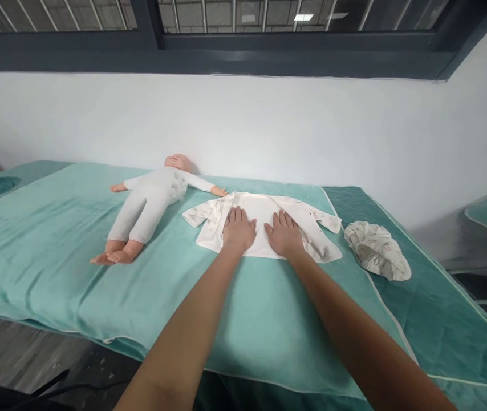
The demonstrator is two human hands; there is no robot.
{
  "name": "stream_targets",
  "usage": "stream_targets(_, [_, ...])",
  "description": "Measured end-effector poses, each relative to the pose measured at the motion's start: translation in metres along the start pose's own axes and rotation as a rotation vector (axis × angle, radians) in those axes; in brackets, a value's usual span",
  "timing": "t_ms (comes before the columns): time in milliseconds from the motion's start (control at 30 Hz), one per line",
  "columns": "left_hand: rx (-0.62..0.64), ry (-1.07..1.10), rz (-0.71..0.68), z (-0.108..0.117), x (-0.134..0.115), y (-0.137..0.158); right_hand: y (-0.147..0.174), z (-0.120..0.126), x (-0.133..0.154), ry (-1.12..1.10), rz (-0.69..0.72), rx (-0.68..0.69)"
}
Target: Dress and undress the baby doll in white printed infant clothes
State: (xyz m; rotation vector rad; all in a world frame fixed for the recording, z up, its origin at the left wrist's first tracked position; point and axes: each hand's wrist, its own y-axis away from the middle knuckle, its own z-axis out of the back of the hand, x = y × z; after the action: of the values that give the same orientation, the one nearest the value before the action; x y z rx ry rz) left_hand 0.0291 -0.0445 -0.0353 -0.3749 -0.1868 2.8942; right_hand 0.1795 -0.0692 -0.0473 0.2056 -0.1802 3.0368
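Note:
A small white baby shirt point(260, 212) with a faint print lies spread open on the green bed cover, its sleeves out to both sides. My left hand point(239, 229) rests flat on its left half, fingers stretched out. On the right half, my right hand point(285, 233) lies flat too, thumb apart from the fingers. Neither hand grips the cloth. To the left, a baby doll point(151, 197) in a white body suit lies on its back, arms spread, with one hand close to the shirt's left shoulder. A crumpled printed cloth point(376, 250) sits right of the shirt.
The green bed cover point(55, 240) stretches across the bed, with a darker green quilted part point(435, 314) at the right. Behind it stands a white wall point(269, 131) below a dark window frame point(226, 54). Floor point(12, 342) shows at the lower left.

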Motion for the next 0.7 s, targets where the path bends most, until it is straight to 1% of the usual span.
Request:
stream_targets(133, [-0.011,0.001,-0.017,0.0,0.001,0.004,0.008,0.002,0.002,0.016,0.006,0.02])
stream_targets(267, [-0.009,0.003,-0.031,0.001,0.002,0.01,0.022,0.005,0.004,0.026,0.028,0.036])
stream_targets(367, [-0.021,-0.004,-0.013,0.002,0.002,0.016,0.036,0.008,0.005,0.03,0.052,0.022])
stream_targets(533, [-0.093,-0.021,0.042,0.002,0.001,0.023,0.056,0.012,0.008,0.024,0.061,0.022])
stream_targets(700, [-0.092,-0.008,0.058,0.003,0.004,0.019,0.079,0.017,0.009,0.009,0.09,0.011])
